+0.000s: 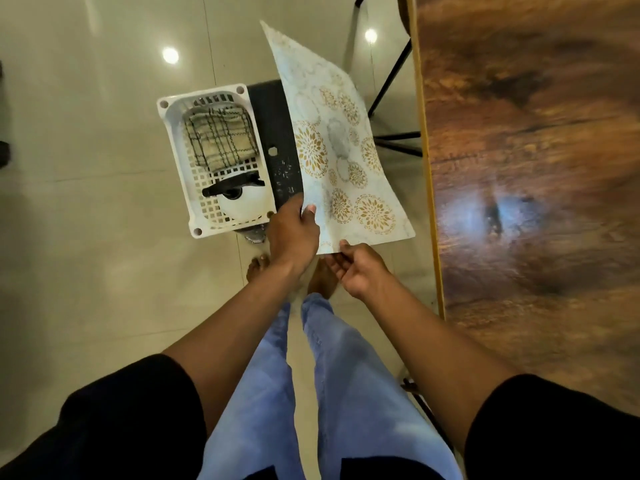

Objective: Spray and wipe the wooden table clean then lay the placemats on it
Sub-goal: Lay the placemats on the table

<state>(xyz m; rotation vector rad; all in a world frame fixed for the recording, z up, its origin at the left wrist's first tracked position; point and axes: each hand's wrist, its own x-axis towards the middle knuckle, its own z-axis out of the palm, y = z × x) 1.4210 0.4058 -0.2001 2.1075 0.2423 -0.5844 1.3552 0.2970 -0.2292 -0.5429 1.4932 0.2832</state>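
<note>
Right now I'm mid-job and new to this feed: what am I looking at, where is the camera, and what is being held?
There is no machine here: a person wears one camera on the head, looking down past their arms and legs. The left hand pinches the edge of a patterned placemat; the right hand grips its near corner. On the right runs the wooden table. On the floor side, a white basket sits on a dark stool and holds a checked cloth and a spray bottle.

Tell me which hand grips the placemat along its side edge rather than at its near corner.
The left hand: it grips the placemat along the side edge next to the basket. The right hand holds the near bottom corner.
</note>
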